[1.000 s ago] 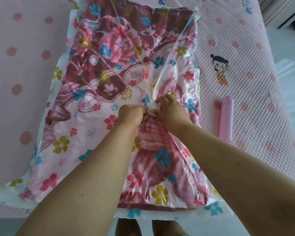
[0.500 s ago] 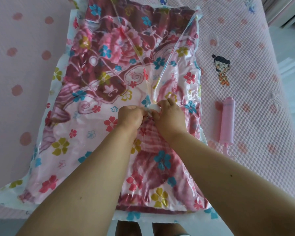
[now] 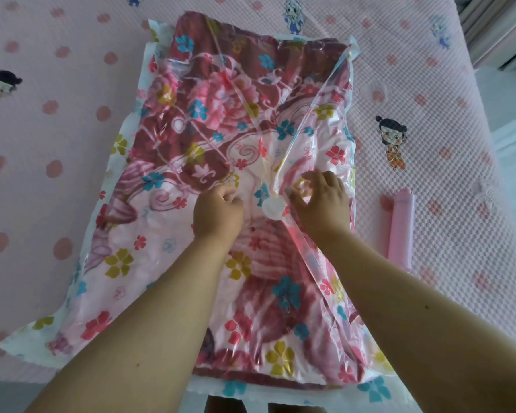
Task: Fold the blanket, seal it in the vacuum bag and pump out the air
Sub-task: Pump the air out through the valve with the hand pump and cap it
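Change: both hands have let go of the valve and drawn apart since 0.5 s ago; cap now shows bare between them. My view also sits higher, more of the bag's far end in shot.
Bed cover (image 3: 57,138): pink w/ dots and cartoon figures, under everything.
Vacuum bag (image 3: 122,234): lies flat on the cover, clear plastic w/ flower print, creased ridges running up from the valve twd the far corners.
Blanket (image 3: 221,93): folded, dark red and pink floral, inside the bag, fills most of it.
Left hand (image 3: 218,211): I see fingers curled under into a loose fist, knuckles down on the bag just left of the valve. Prob. holding nothing, but fingertips are hidden so not 100% sure.
Valve (image 3: 273,207): round white cap on the bag's top face, approx mid-bag, between the two hands, neither hand on it.
Right hand (image 3: 322,201): fingers spread and bent, tips pressing the plastic just right of the valve, gripping nothing.
Pump (image 3: 401,228): pink cylinder lying on the cover right of the bag, apart from it, lower end hidden behind my right forearm.
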`<state>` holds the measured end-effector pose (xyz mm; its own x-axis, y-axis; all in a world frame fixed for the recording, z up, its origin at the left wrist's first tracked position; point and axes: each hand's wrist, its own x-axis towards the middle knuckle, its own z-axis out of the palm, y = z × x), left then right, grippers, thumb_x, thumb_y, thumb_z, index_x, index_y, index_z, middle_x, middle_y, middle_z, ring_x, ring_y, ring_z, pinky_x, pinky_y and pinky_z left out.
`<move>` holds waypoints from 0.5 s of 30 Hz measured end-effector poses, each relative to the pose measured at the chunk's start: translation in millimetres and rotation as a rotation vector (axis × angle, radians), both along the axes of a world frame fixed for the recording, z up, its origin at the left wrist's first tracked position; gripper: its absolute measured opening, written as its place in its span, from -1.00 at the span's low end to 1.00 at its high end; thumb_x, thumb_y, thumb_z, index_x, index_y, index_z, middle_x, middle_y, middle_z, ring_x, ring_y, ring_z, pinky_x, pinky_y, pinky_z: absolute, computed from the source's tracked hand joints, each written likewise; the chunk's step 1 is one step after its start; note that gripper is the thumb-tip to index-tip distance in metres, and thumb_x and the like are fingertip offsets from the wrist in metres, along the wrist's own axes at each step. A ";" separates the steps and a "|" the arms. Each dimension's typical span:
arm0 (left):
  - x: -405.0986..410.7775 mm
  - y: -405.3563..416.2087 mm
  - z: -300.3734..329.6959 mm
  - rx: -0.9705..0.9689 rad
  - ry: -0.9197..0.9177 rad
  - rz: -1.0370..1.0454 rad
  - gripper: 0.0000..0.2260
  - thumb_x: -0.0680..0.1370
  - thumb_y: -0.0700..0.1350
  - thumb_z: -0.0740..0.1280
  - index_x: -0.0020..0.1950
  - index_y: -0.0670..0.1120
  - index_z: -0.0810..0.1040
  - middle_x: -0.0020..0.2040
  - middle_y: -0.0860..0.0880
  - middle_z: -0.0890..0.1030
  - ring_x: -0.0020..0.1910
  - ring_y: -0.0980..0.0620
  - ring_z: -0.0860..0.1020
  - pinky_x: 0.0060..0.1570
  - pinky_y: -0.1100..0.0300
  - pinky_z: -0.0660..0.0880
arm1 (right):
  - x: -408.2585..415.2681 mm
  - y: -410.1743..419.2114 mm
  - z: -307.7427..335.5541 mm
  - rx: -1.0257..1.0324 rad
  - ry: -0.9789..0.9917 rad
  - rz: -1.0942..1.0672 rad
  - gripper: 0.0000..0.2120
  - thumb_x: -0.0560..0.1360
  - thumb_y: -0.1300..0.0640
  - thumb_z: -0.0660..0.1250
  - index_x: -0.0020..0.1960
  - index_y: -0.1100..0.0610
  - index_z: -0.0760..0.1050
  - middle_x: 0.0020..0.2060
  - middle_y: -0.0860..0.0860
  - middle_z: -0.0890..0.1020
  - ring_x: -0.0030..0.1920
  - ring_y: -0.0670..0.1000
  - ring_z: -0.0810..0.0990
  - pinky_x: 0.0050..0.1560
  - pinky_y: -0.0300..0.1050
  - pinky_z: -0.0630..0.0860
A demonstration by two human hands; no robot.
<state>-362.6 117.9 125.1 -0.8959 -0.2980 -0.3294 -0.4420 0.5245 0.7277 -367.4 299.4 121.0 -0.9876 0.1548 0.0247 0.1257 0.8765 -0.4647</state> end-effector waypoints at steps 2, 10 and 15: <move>-3.5 -23.3 -1.9 -0.224 0.066 0.031 -0.60 0.50 -0.10 0.34 0.34 -0.09 0.48 0.29 -0.15 0.47 0.30 -0.12 0.41 0.26 0.05 0.36 | -8.8 15.7 -4.6 -0.040 -0.059 -0.188 -0.45 0.45 -0.18 0.31 0.31 0.12 0.38 0.22 0.12 0.45 0.29 0.16 0.36 0.33 0.03 0.24; 9.9 -112.3 -30.1 -0.465 -0.282 0.070 -0.13 0.50 0.25 0.28 0.57 -0.15 -0.10 0.58 -0.19 -0.03 0.55 -0.19 -0.03 0.48 -0.14 -0.04 | -11.3 47.2 -33.9 -0.446 -0.476 -0.528 0.06 0.08 -0.50 0.36 0.37 0.08 0.19 0.22 0.13 0.46 0.17 0.19 0.52 0.21 0.19 0.46; 7.3 -145.3 -34.5 -0.465 -0.327 0.178 0.04 0.34 0.49 0.22 0.57 -0.12 -0.06 0.54 -0.25 0.08 0.51 -0.26 0.07 0.46 -0.23 -0.01 | -8.8 47.7 -43.6 -0.614 -0.402 -0.534 -0.12 0.04 -0.46 0.45 0.15 0.01 0.27 0.02 0.09 0.55 -0.03 0.14 0.61 0.04 0.20 0.57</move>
